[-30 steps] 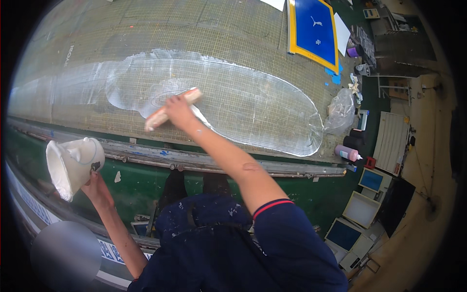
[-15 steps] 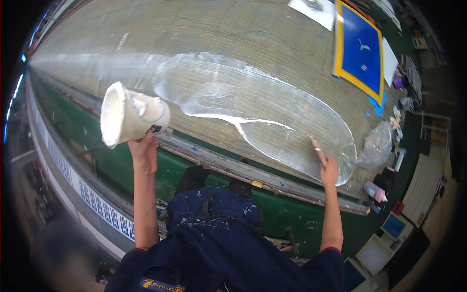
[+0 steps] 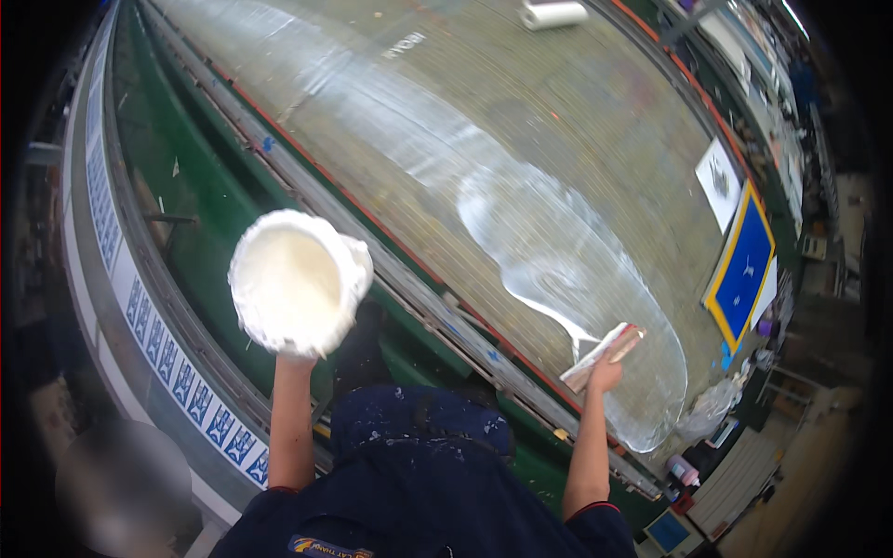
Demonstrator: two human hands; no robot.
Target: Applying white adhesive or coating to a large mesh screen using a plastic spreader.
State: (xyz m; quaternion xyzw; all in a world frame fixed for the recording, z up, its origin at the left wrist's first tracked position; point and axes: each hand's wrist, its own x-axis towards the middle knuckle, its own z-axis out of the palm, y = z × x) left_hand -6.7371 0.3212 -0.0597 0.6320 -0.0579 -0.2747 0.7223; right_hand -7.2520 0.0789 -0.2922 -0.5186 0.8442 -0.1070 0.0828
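Note:
My left hand (image 3: 296, 361) holds up a white bucket (image 3: 361, 270) from beneath; most of its fingers are hidden behind the bucket. The bucket tilts with its mouth toward me, its rim crusted, and thick white paste (image 3: 293, 284) inside. My right hand (image 3: 606, 374) is closed round a flat squeegee with a wood-coloured grip (image 3: 627, 344), held over the long table (image 3: 521, 102). A thin white wet film (image 3: 567, 251) covers a long rounded patch of the tabletop. A thicker white streak (image 3: 549, 312) runs through it up to the squeegee.
A metal rail (image 3: 419, 293) edges the table on my side, above a green floor (image 3: 177, 121). At the right lie a blue screen frame with yellow edges (image 3: 744, 270), a white sheet (image 3: 718, 186), crumpled clear plastic (image 3: 709, 409) and a pink bottle (image 3: 682, 470). A white roll (image 3: 553, 15) lies at the far side.
The view has turned. The bucket has swung from tilting left to facing me, showing the paste inside. My right hand has brought the squeegee left, to the thick streak, with its broad side now visible.

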